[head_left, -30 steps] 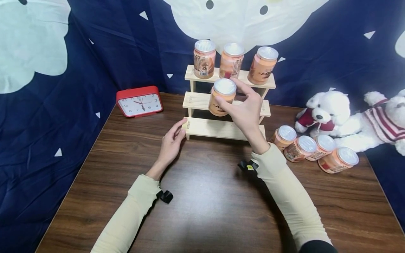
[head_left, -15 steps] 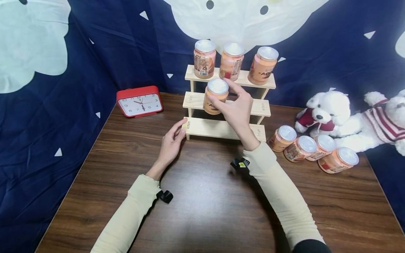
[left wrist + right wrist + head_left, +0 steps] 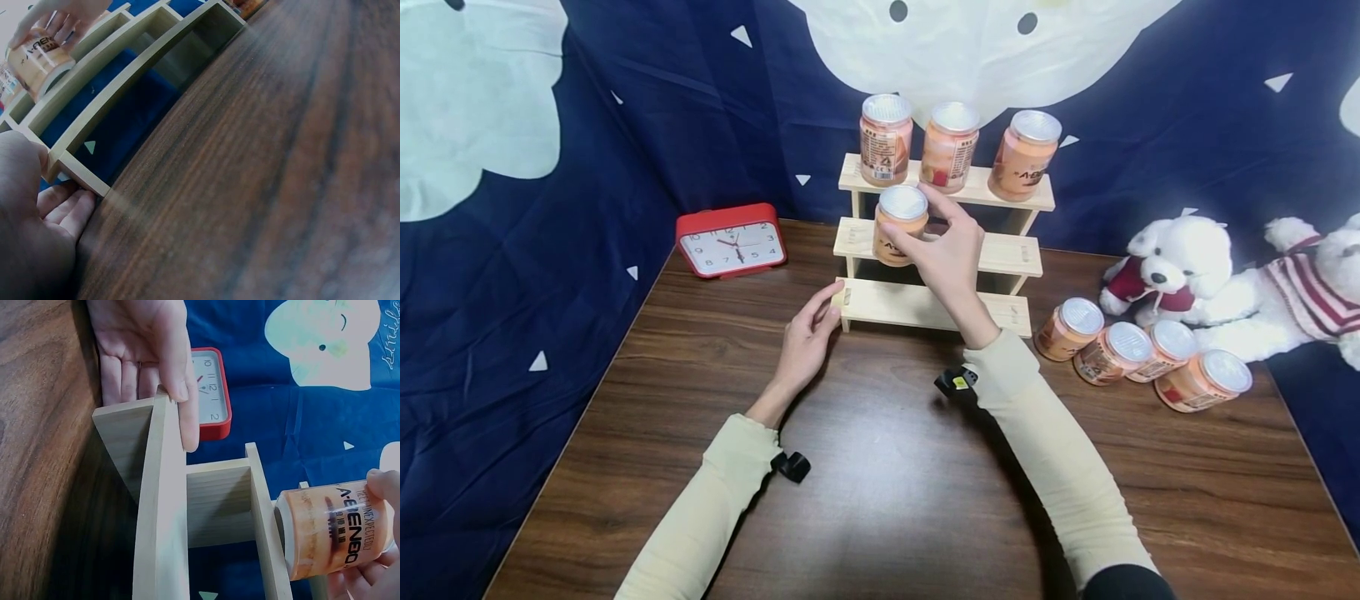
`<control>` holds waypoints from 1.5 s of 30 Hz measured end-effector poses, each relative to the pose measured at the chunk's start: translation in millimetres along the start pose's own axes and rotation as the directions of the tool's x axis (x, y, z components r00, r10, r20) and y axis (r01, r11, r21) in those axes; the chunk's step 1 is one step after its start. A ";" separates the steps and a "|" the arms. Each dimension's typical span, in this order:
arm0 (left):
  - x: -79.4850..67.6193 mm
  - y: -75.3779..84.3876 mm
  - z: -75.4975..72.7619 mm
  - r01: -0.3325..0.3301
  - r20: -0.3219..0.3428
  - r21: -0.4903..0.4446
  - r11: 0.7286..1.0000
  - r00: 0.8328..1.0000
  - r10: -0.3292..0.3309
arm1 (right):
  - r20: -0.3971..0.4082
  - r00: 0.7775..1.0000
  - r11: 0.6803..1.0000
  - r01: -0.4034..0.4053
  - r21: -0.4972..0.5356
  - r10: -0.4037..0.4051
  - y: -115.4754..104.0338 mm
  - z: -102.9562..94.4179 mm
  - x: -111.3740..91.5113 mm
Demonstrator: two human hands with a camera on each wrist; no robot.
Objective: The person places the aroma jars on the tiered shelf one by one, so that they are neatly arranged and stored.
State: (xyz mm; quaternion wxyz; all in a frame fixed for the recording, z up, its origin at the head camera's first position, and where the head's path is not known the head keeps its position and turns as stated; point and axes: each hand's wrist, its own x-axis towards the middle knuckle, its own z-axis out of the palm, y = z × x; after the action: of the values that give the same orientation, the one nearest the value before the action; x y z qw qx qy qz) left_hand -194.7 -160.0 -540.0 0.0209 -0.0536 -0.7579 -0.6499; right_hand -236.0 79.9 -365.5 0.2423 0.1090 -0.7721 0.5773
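Observation:
My right hand (image 3: 953, 257) pinches a fruit jar (image 3: 902, 202) with a silvery lid and orange label between thumb and fingers. The jar stands upright over the left part of the middle step of a three-step wooden display rack (image 3: 925, 308). In the right wrist view, the base of the jar (image 3: 340, 531) is right at that step's board. My left hand (image 3: 805, 346) grips the left end of the lowest step, its thumb and index finger at the board's edge and the other fingers beside the leg (image 3: 84, 172). Three similar jars (image 3: 885, 150) line the top step.
Several more jars (image 3: 1112, 354) stand on the wooden table (image 3: 880, 467) right of the rack, near two white plush bears (image 3: 1180, 250). A red alarm clock (image 3: 730, 242) sits to the rack's left. Blue patterned cloth (image 3: 715, 117) hangs close behind.
My right hand has carried the jar leftward along the middle step, from near its centre to its left part. My left hand has stayed at the lowest step's end.

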 end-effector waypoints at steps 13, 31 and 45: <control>1.4 -1.0 -1.0 0.001 0.004 -0.005 1.000 1.000 -0.001 | 0.021 1.000 1.000 -0.018 -0.023 0.019 1.2 8.8 4.1; -4.0 13.6 3.6 -0.052 -0.028 -0.003 0.999 0.998 0.052 | -0.057 0.998 0.999 0.005 -0.032 -0.006 6.0 22.1 3.2; 0.2 -0.6 0.3 -0.066 -0.002 -0.006 0.998 0.998 0.066 | -0.051 0.998 0.999 0.032 -0.012 -0.033 7.0 21.8 0.6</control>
State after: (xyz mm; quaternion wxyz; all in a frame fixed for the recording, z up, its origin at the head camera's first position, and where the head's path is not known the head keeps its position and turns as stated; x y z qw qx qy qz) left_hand -195.0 -159.8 -540.6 0.0427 -0.0782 -0.7536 -0.6513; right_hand -245.0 61.5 -375.7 0.2718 0.1056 -0.7669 0.5717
